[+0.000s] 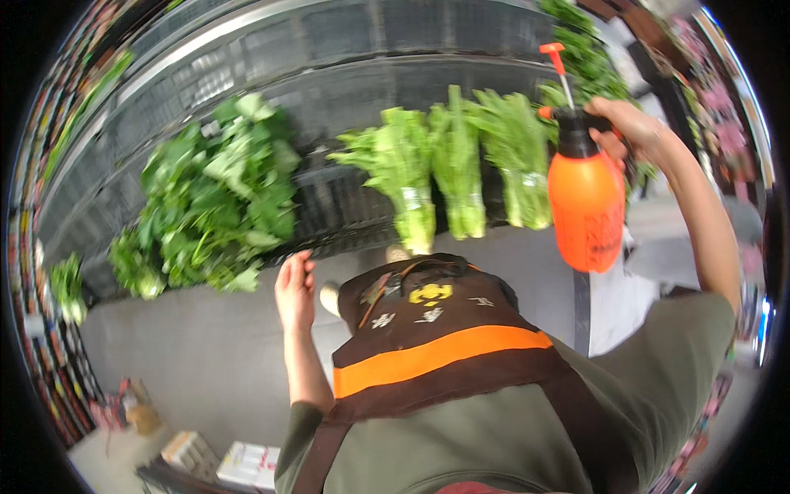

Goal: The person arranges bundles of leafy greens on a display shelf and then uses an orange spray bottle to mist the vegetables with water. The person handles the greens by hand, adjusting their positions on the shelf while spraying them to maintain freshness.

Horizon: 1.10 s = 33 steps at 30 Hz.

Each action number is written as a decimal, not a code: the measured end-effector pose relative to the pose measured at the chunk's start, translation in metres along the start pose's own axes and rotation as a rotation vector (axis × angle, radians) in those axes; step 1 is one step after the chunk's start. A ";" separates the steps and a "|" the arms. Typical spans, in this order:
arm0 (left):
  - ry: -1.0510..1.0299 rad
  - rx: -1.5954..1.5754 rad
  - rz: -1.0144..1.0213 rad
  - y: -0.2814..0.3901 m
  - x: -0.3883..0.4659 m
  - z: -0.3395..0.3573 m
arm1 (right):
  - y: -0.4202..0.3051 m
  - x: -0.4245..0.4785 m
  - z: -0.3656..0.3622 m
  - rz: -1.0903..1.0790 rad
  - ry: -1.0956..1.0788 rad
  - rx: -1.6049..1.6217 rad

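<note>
My right hand point(623, 129) grips an orange pump spray bottle point(586, 204) by its black neck and handle, with the red-topped plunger pulled up. The bottle hangs beside bunches of long light-green leafy vegetables point(518, 167) that lie on a black display shelf point(345, 92). My left hand point(297, 287) is empty, its fingers loosely curled, just in front of the shelf's lower edge. Left of it on the shelf is a big heap of dark-green leafy vegetables point(216, 191), with a smaller green bunch point(139, 265) at its left end.
The grey floor point(185, 346) runs along the shelf. White boxes point(247, 463) stand at the lower left. Packed goods shelves point(37, 259) line the far left. More leafy greens point(586, 55) lie at the upper right. A brown apron with an orange band point(438, 355) covers my front.
</note>
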<state>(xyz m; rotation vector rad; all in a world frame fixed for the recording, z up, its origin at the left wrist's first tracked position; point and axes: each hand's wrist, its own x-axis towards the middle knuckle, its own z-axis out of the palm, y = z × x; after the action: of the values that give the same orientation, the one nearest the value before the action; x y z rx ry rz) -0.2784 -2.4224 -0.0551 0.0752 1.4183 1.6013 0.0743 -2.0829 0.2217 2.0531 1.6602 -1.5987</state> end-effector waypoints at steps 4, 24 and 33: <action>-0.086 -0.070 0.044 0.034 0.014 -0.001 | -0.061 -0.048 0.093 -0.060 -0.245 -0.092; 0.431 0.691 0.560 0.108 0.044 -0.245 | -0.299 -0.082 0.406 -0.426 -0.343 -0.345; -0.113 1.319 0.459 0.129 0.115 -0.277 | -0.242 -0.048 0.393 -0.472 -0.434 -0.277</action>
<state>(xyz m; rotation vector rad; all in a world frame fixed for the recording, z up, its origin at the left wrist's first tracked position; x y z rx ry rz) -0.5824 -2.5313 -0.1010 1.2905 2.2203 0.6809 -0.3588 -2.2474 0.1999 1.1351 2.1255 -1.6491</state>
